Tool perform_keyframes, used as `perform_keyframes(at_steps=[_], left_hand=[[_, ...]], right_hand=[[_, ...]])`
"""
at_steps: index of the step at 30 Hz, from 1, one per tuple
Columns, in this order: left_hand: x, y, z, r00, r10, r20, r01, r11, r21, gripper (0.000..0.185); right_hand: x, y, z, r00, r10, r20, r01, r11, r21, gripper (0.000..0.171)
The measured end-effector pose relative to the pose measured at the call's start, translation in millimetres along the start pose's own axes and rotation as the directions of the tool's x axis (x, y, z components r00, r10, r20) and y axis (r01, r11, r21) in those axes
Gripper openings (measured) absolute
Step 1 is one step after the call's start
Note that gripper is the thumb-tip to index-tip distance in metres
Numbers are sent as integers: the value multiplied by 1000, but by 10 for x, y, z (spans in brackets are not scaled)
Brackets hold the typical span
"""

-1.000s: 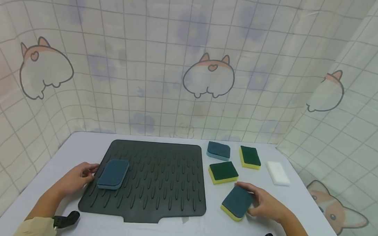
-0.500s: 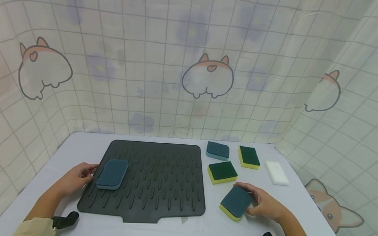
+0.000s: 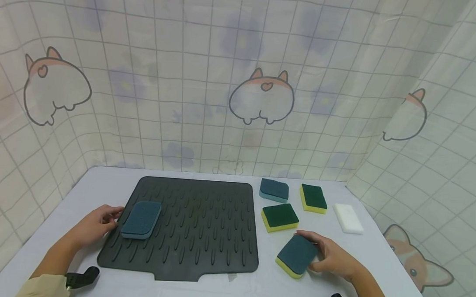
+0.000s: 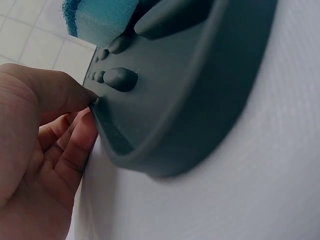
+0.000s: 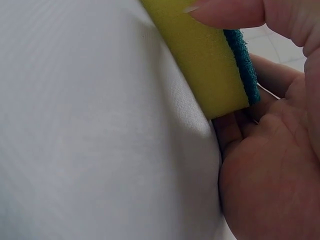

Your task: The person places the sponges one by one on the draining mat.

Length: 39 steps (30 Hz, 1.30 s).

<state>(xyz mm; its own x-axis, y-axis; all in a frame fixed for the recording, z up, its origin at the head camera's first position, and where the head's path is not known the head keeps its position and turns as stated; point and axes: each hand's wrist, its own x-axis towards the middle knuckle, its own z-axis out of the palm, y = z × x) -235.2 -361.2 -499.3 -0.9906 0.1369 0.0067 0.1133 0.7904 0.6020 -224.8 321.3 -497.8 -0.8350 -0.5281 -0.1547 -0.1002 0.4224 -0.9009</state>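
We note 1 dark ribbed mat (image 3: 207, 235) on a white-covered table (image 3: 83, 191); we find 1 blue sponge (image 3: 142, 219) on the mat's left part; we see the person's left hand (image 3: 95, 224) at the mat's left edge, beside that sponge; right of the mat, we observe the right hand (image 3: 332, 256) gripping a teal-topped yellow sponge (image 3: 296, 254); beyond it we count 2 green-topped yellow sponges, the nearer sponge (image 3: 280, 216) and the farther sponge (image 3: 313, 197); we record 1 rear blue sponge (image 3: 274, 189) near the mat's far right corner; 1 white block (image 3: 348, 218) lies rightmost; we note a grid-patterned curtain (image 3: 165, 76), printed with cartoon animals, behind the table.
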Motion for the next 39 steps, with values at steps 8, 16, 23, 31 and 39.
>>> perform_keyframes(at_steps=[8,16,23,31,39], left_hand=[[-7,50,-25,1000,-13,0,13,1000,2,50],[-11,59,-23,1000,-8,-2,8,1000,6,49],[-8,56,-20,1000,-7,-8,7,1000,17,49],[2,65,-23,1000,-6,-11,6,1000,15,49],[5,53,-18,1000,-5,-12,5,1000,13,49]], right_hand=[[-4,-14,14,999,-32,-1,32,999,-23,91],[0,-11,21,1000,-14,12,14,1000,-10,90],[8,-5,20,1000,-12,15,12,1000,5,90],[-1,-18,18,1000,-12,11,12,1000,4,90],[-4,-17,22,1000,-2,3,2,1000,-5,89]])
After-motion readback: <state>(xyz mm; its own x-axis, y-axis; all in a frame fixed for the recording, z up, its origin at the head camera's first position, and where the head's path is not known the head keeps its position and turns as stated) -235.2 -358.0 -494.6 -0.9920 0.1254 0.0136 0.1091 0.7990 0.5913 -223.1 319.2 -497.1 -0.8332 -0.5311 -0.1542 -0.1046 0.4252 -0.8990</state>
